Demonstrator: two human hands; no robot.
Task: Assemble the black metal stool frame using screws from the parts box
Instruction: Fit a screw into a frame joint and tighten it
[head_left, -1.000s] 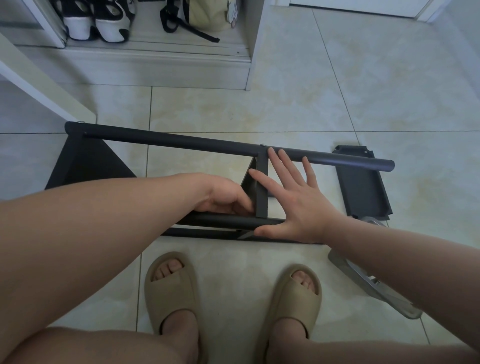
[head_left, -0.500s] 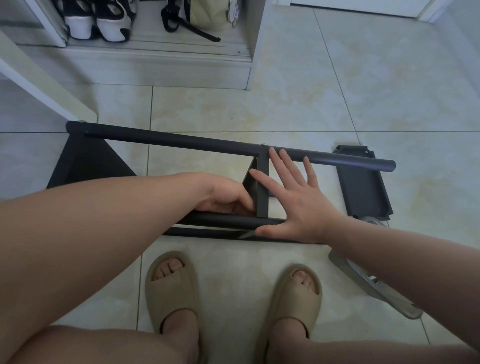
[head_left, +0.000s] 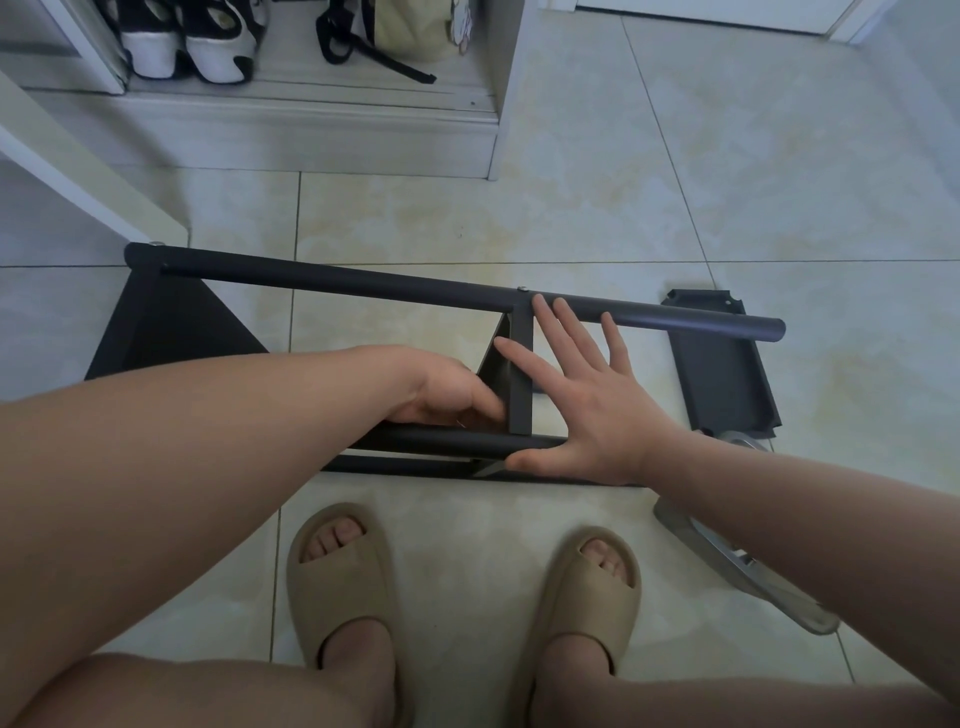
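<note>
The black metal stool frame (head_left: 363, 283) lies on its side on the tiled floor, with a long tube across the top and a short upright crossbar (head_left: 521, 379) joining it to a lower tube. My right hand (head_left: 582, 400) is spread flat against the crossbar's right side, its thumb on the lower tube and its fingertips at the upper tube. My left hand (head_left: 447, 389) reaches in just left of the crossbar, fingers curled at its lower end; what they pinch is hidden. A small screw head (head_left: 523, 289) shows on the upper tube above the crossbar.
A black metal panel (head_left: 722, 374) lies flat to the right of the frame. A silver metal piece (head_left: 737, 566) rests partly under my right forearm. My feet in tan slippers (head_left: 337, 577) stand near the frame. A white shelf with shoes (head_left: 187, 41) is behind.
</note>
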